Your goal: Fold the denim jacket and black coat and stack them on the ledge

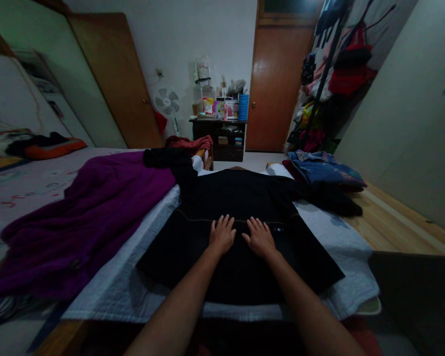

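Noted: black garment (241,190), long-sleeved, spread mostly flat on pale cover (358,284). Hem toward camera, sleeves out to both sides, rumpled. Crossed by thin brownish line; small pale marks just below, right of centre.

On the cloth (330,242), a garment (241,190) is spread; beyond its left edge a blanket (92,217) is laid, past its far right corner, folded clothes (324,169).

No lettering is legible in this room: small pale marks dot a black long-sleeved garment (244,267), reddish, letter-like shapes run across a patterned bedsheet (33,173), and print on the colorful packages (208,106) atop a dark cabinet (218,152) is too small to read.
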{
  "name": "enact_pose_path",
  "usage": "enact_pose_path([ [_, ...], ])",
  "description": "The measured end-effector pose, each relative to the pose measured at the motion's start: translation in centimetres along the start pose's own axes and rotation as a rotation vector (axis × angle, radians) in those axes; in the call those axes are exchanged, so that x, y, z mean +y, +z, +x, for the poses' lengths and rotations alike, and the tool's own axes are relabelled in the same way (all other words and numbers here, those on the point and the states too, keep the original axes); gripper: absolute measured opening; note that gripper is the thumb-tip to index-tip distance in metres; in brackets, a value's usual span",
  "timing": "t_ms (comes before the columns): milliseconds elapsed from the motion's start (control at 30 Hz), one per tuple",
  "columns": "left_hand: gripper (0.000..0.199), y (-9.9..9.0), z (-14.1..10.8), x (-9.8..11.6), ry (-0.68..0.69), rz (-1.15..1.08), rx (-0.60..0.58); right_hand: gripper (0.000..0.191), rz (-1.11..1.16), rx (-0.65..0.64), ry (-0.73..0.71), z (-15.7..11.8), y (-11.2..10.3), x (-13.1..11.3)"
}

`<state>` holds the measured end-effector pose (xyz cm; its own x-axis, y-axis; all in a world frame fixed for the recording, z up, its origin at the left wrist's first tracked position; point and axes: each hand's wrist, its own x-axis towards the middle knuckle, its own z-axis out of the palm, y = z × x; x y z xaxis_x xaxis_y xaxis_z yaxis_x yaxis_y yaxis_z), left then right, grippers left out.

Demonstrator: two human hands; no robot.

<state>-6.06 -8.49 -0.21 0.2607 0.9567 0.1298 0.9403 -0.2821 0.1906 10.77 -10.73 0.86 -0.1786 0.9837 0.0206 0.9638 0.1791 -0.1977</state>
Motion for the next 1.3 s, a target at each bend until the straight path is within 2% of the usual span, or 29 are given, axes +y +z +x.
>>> enact_pose_path([
  [167, 0.058, 0.3, -0.3, -0.2, -0.011, 0.008, -0.011, 0.065, -0.065, 0.028, 0.129, -0.6, -0.5, 4.0],
  [267, 0.059, 0.3, -0.2, -0.1, -0.01, 0.016, -0.007, 0.063, -0.082, 0.052, 0.153, -1.1, -0.7, 5.3],
  [367, 0.058, 0.3, -0.4, 0.0, -0.006, 0.025, 0.009, 0.062, -0.099, 0.092, 0.148, -1.9, -0.7, 5.7],
  [467, 0.053, 0.0, -0.7, 0.1, 0.018, 0.03, 0.074, 0.059, -0.12, 0.127, 0.143, -3.2, -0.5, 5.4],
  [600, 0.039, -1.3, -1.7, 0.7, 0.132, 0.04, 0.185, 0.054, -0.114, 0.159, 0.069, -5.2, -0.1, 5.3],
  [667, 0.037, -2.0, -2.6, 1.1, 0.181, 0.04, 0.164, 0.053, -0.097, 0.173, 0.04, -6.2, 0.0, 5.5],
  [767, 0.036, -2.8, -4.6, 1.5, 0.214, 0.016, 0.046, 0.051, -0.07, 0.181, 0.02, -7.3, -0.1, 6.0],
  [900, 0.04, -2.8, -8.1, 1.4, 0.264, -0.073, -0.007, 0.046, 0.018, 0.174, 0.013, -8.5, -0.1, 4.9],
  [1033, 0.045, -2.6, -10.7, 0.9, 0.275, -0.143, -0.019, 0.048, 0.119, 0.132, -0.13, -9.3, 0.1, 2.0],
  [1167, 0.05, -2.5, -11.2, 0.6, 0.271, -0.172, -0.056, 0.048, 0.114, 0.072, -0.195, -9.6, -0.1, 0.1],
  [1300, 0.05, -2.4, -11.1, 0.4, 0.259, -0.188, -0.053, 0.048, 0.107, 0.067, -0.182, -9.7, -0.4, 0.1],
])
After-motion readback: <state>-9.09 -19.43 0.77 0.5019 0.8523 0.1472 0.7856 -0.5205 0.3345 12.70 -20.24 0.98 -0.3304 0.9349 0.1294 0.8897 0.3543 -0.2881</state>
